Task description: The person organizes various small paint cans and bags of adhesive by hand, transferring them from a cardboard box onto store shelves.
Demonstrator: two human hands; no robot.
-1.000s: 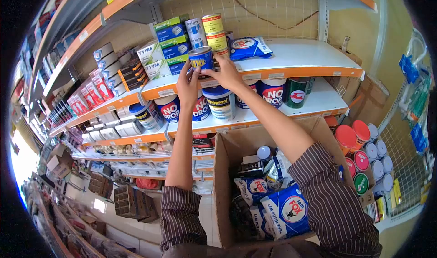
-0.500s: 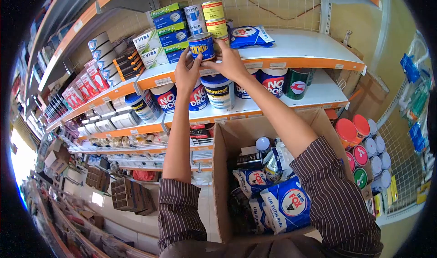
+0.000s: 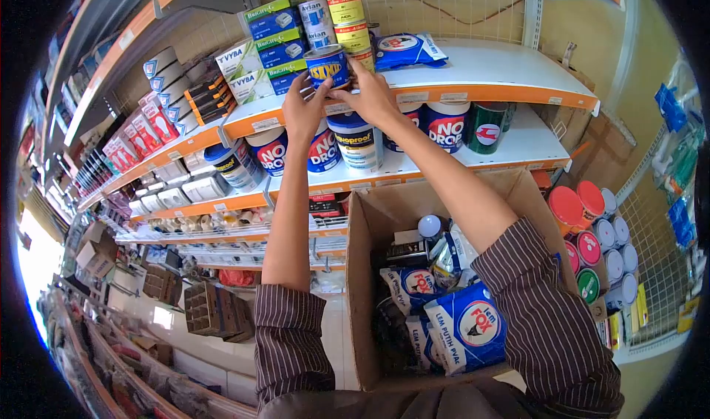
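Note:
A blue can with yellow lettering [image 3: 327,68] is at the front edge of the upper shelf [image 3: 488,68], held between both hands. My left hand [image 3: 303,108] grips its left side and lower front, with the thumb on the label. My right hand [image 3: 367,93] has its fingers on the can's right side. Just behind stand two stacks, yellow cans [image 3: 350,37] and white-and-blue Avian cans [image 3: 316,19]. Green-and-blue boxes [image 3: 282,50] are piled to the left. A blue glue bag [image 3: 405,51] lies to the right.
Tubs labelled No Drop [image 3: 447,128] and Aquaproof [image 3: 356,144] line the shelf below. An open cardboard box [image 3: 361,301] holding blue-and-white glue bags [image 3: 470,326] stands beneath my right arm. Red-lidded tubs [image 3: 566,206] are at the right, and another crate [image 3: 214,312] is on the floor.
The view has shifted slightly. Both hands still hold the blue can, which is a little higher in the picture and turned slightly.

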